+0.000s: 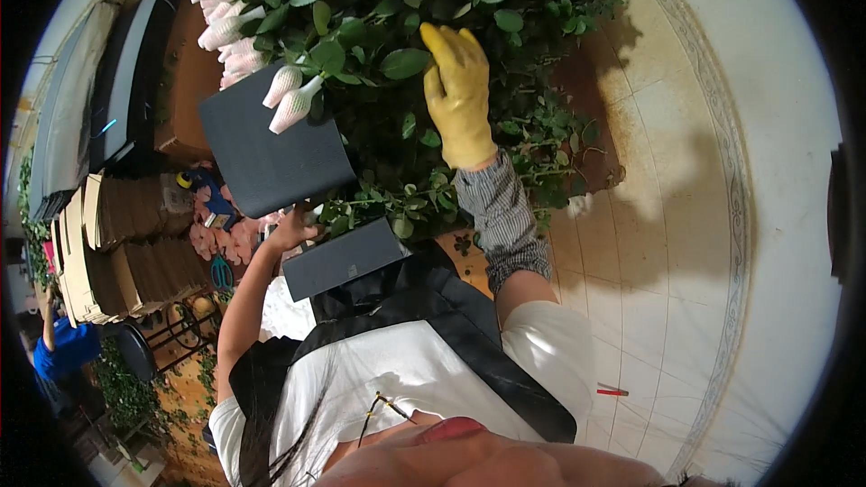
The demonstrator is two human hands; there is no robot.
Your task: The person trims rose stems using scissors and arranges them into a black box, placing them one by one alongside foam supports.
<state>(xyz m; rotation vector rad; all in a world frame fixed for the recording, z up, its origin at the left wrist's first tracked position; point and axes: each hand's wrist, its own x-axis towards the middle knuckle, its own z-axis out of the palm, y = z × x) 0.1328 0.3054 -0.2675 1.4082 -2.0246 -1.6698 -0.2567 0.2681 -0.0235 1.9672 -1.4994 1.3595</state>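
In a yellow glove, my right hand (456, 90) lies on dense leafy rose stems (492, 0), fingers loosely extended, with no grasped object visible. My left hand (293, 228) is curled at the lower edge of a dark grey board (266, 153), beside more leafy stems; what it holds is partly hidden. Pale pink mesh-wrapped rose heads (293, 101) lie over the board's upper corner, with several more along the foliage's left edge (221, 32). A second dark grey panel (338, 261) sits just below my left hand, against my black apron.
At the left are stacks of flattened cardboard (126, 216), dark flat sheets (117, 72), pink pieces (230, 234), teal scissors (223, 272) and a black stool (135, 352). A co-worker in a blue top (63, 352) is at the far left. Tiled floor (663, 261) spans the right.
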